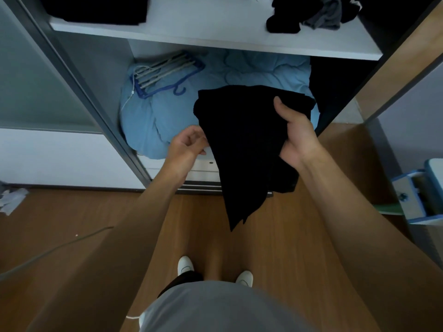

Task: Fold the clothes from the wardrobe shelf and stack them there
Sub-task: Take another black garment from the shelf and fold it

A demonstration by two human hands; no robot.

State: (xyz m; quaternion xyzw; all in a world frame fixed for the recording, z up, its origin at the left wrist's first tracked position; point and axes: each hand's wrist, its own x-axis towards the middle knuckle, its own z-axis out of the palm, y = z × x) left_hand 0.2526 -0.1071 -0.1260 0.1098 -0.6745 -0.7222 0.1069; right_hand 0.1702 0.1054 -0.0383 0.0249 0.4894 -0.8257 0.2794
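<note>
The white shelf is bare along its middle, leaving a hand free passage there. At the shelf's left end sits a black folded stack, and at its right end a heap of dark clothes. Below the shelf, a blue duvet topped with hangers fills the compartment, partly screened by the held black garment.

At the top of the frame, the white wardrobe shelf carries a folded black cloth stack at its left end and a loose heap of black and grey clothes at its right. Below the shelf, a bundle of blue and grey hangers lies on the left part of the light-blue quilt. At centre, in front of the quilt, hangs the black fabric garment, with the left hand at its left edge and the right hand at its right.
</note>
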